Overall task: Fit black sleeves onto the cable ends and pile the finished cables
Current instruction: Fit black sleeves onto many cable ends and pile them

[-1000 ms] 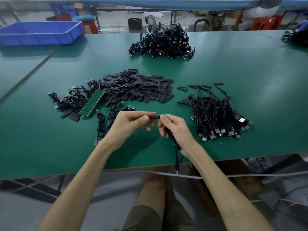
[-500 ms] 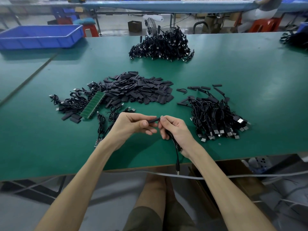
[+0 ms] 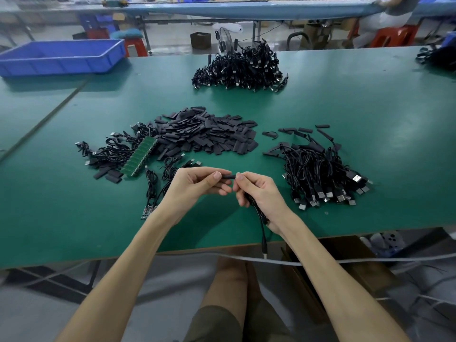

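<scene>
Above the near part of the green table (image 3: 345,107), my left hand (image 3: 195,186) pinches a short black sleeve (image 3: 227,176) between thumb and fingers. My right hand (image 3: 259,191) meets it from the right and grips a black cable (image 3: 259,213), whose free end hangs past the table edge. A heap of loose black sleeves (image 3: 207,137) lies just behind my hands. Right of them is a pile of black cables (image 3: 320,174) with plugs toward me. More cables (image 3: 108,154) lie at the left.
A green strip of circuit boards (image 3: 140,156) rests at the left cable bunch. A big cable heap (image 3: 241,70) sits at the far side, a blue bin (image 3: 61,55) at the far left. A grey cord (image 3: 370,261) runs below the table edge. My knee (image 3: 232,275) is underneath.
Both hands keep their grip and stay together. The view has tipped slightly, so they sit a little lower in the picture.
</scene>
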